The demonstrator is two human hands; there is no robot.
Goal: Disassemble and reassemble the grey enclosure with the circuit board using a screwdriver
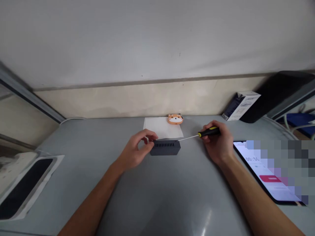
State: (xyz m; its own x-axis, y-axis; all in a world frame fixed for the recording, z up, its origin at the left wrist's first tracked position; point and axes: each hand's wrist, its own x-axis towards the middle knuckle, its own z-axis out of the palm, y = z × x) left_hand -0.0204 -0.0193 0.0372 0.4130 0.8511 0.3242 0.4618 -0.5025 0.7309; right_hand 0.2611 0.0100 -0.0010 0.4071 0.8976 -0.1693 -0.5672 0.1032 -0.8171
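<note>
A dark grey box [165, 150] with a row of vent slots along its upper edge rests on the grey table. At its left end, my left hand [137, 149] grips it between thumb and fingers. My right hand [218, 144] is wrapped round the black and yellow handle of a screwdriver [208, 132]. The screwdriver's thin shaft points left, its tip at the upper right corner of the box. Whether the tip sits in a screw is too small to tell.
Behind the box lie a white sheet of paper [157, 126] and an orange animal-face case [175, 119]. A lit phone or tablet [261, 170] is at right, a dark-screened device [26, 185] at left. A carton [242, 105] leans by a black cylinder [275, 91] at the back right.
</note>
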